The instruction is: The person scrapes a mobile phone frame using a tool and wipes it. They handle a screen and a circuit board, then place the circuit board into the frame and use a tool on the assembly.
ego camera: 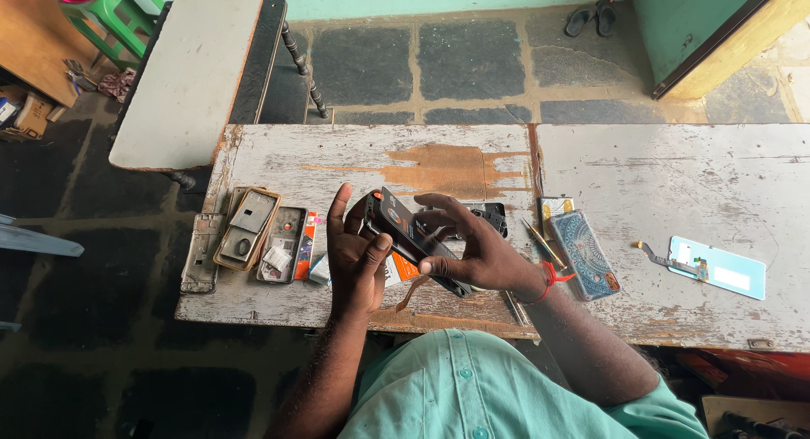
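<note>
While both hands meet over the front edge of the tabletop (354, 156), the scene reads as follows.

Held item: dark phone body (411, 236), tilted on edge between the 2 hands, above the tabletop, not resting on it; the tilt seems to turn its inner face up toward the head camera.
Left hand: left hand (356, 255) grips the lower left end of the phone body, thumb on its face, fingers raised behind; looks like it steadies the piece.
Right hand: right hand (472, 249) wraps the right end of the phone body, fingers curled over the top edge, index tip pressed on its lower rim; red thread (553, 279) on the wrist.
Left of hands: 3 opened phone shells laid side by side: grey frame (202, 253), gold-rimmed shell (247, 228), dark shell (282, 245); placed flat, apart from the work.
Under hands: orange card (403, 268) just beneath the phone body, partly hidden.
Right of hands: thin gold tool (542, 243), then a patterned blue phone cover (584, 253), both within easy reach of the right hand.
Far right: light blue screen panel (721, 268) with a flex cable (671, 260), well apart.
Floor: stone slabs, pair of sandals (592, 17) at the far wall.
</note>
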